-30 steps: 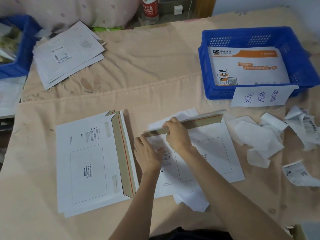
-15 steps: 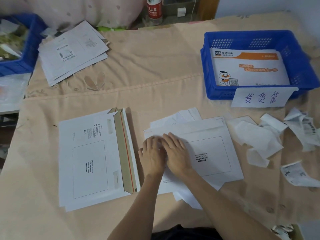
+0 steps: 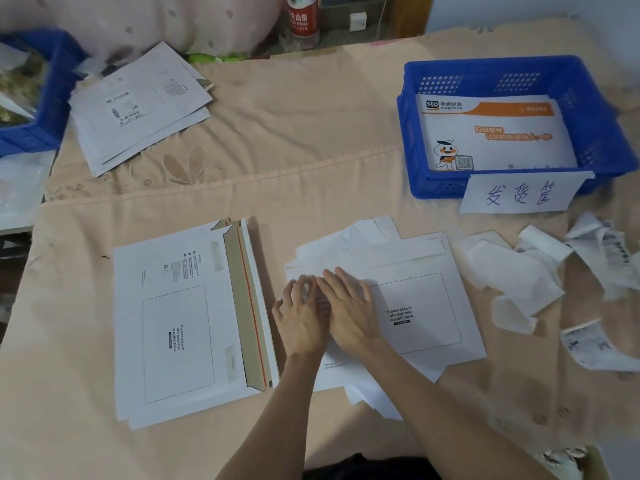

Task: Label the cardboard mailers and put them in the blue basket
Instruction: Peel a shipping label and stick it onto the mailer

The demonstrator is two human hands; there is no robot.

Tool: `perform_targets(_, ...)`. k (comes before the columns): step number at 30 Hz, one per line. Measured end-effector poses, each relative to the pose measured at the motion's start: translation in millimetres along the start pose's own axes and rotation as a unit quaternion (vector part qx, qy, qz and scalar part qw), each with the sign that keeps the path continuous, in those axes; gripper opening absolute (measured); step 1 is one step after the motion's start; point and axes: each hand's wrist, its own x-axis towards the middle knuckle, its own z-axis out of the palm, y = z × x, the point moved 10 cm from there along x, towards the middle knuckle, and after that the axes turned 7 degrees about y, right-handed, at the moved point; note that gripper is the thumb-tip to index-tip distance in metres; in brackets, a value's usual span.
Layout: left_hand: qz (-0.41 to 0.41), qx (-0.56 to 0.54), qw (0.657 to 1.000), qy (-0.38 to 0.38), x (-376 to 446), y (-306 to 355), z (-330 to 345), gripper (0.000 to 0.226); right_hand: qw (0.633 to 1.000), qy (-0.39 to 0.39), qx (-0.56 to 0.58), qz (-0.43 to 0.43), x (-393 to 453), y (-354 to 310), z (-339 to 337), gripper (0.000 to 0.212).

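Both hands lie flat with fingers out: the left hand (image 3: 300, 317) and right hand (image 3: 349, 306) press side by side on one white mailer (image 3: 415, 306) in the middle. One blue basket (image 3: 426, 181) sits at two o'clock with one mailer inside, and one stack of mailers (image 3: 180, 323) lies at nine o'clock.

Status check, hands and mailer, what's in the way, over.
Left hand and right hand flat, pressing the mailer. Waybill box blank, no label. Blue basket holds one mailer. Label scraps lie between.
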Motion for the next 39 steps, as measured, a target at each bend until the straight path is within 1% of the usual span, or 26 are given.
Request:
perform_targets(3,0.008,0.001,1.000,0.016,6.1,1.7,-5.6,0.031,1.000,-0.024,0.012,0.003,-1.2,-2.3,0.6,0.058)
perform_targets(4,0.004,0.008,1.000,0.011,10.3,2.2,-6.8,0.030,0.999,-0.015,0.038,-0.005,2.2,-3.3,-4.2,0.056)
perform_targets(6,-0.012,0.021,1.000,-0.013,21.7,2.6,-8.3,0.021,0.985,0.001,0.169,0.020,15.6,4.2,-19.2,0.050)
perform_targets(7,-0.026,0.030,0.999,-0.029,28.3,2.4,-8.3,0.014,0.966,0.019,0.251,0.053,19.8,13.7,-29.2,0.046)
perform_targets(8,-0.045,0.044,0.997,-0.047,34.1,2.3,-7.7,0.015,0.944,0.070,0.308,0.092,21.3,29.6,-43.6,0.041)
perform_targets(9,-0.072,0.052,0.994,-0.060,38.7,1.3,-7.7,0.018,0.925,0.135,0.330,0.129,19.1,48.6,-59.7,0.036)
perform_targets(10,-0.097,0.051,0.992,-0.056,42.0,1.7,-10.3,0.021,0.916,0.185,0.320,0.157,13.8,66.9,-71.2,0.033)
perform_targets(11,-0.113,0.036,0.992,-0.044,44.8,6.4,-13.8,0.022,0.916,0.216,0.288,0.175,7.3,84.0,-79.3,0.033)
perform_targets(12,-0.111,0.006,0.993,-0.026,47.4,17.9,-17.0,0.024,0.921,0.233,0.248,0.191,0.8,100.2,-83.6,0.036)
perform_targets(13,-0.086,-0.033,0.996,-0.006,50.3,37.6,-19.5,0.028,0.927,0.238,0.204,0.207,-5.5,115.5,-86.1,0.040)
perform_targets(14,-0.035,-0.070,0.997,-0.002,51.5,64.5,-17.6,0.034,0.932,0.236,0.166,0.218,-10.5,130.1,-87.1,0.044)
perform_targets(15,0.039,-0.098,0.994,-0.017,49.0,97.0,-12.7,0.040,0.939,0.222,0.136,0.227,-14.3,142.5,-84.5,0.048)
perform_targets(17,0.174,-0.118,0.974,-0.079,34.2,157.5,5.4,0.050,0.955,0.163,0.104,0.226,-19.9,157.2,-69.5,0.051)
perform_targets(19,0.215,-0.095,0.960,-0.151,21.6,186.6,30.1,0.051,0.963,0.123,0.103,0.217,-23.1,164.3,-55.9,0.046)
perform_targets(21,0.218,-0.041,0.958,-0.181,18.5,192.5,49.7,0.047,0.969,0.091,0.100,0.209,-25.6,167.5,-45.6,0.053)
perform_targets(23,0.217,0.006,0.959,-0.183,18.8,191.4,57.7,0.049,0.974,0.070,0.073,0.202,-28.0,168.5,-38.6,0.057)
perform_targets(26,0.208,0.010,0.963,-0.173,10.4,190.0,59.7,0.055,0.978,0.065,0.029,0.196,-34.5,167.0,-34.9,0.060)
perform_targets(28,0.198,0.001,0.967,-0.161,8.2,189.1,58.7,0.054,0.980,0.066,0.019,0.188,-33.2,168.6,-32.9,0.061)
perform_targets(30,0.200,0.011,0.965,-0.167,9.7,189.5,61.6,0.053,0.980,0.065,0.008,0.186,-32.9,170.2,-31.6,0.060)
perform_targets(31,0.205,0.022,0.963,-0.176,10.7,189.6,63.4,0.054,0.980,0.057,0.010,0.190,-34.8,169.4,-29.2,0.062)
perform_targets(33,0.210,0.043,0.957,-0.197,13.7,192.9,63.4,0.054,0.977,0.069,0.031,0.198,-33.7,170.8,-33.1,0.066)
perform_targets(35,0.207,0.056,0.953,-0.213,17.8,197.1,60.5,0.048,0.980,0.046,0.056,0.187,-27.6,174.5,-29.0,0.065)
perform_targets(36,0.198,0.055,0.953,-0.223,21.8,199.4,59.1,0.045,0.980,0.021,0.099,0.174,-23.2,173.0,-32.5,0.062)
perform_targets(37,0.186,0.054,0.951,-0.240,24.6,200.4,58.7,0.043,0.970,0.012,0.171,0.173,-20.6,172.2,-41.2,0.060)
perform_targets(38,0.176,0.057,0.948,-0.257,26.6,201.3,58.3,0.042,0.947,0.021,0.250,0.202,-20.8,177.4,-54.4,0.056)
perform_targets(39,0.168,0.062,0.947,-0.268,28.1,201.7,58.0,0.042,0.914,0.044,0.313,0.255,-25.7,187.7,-69.9,0.052)
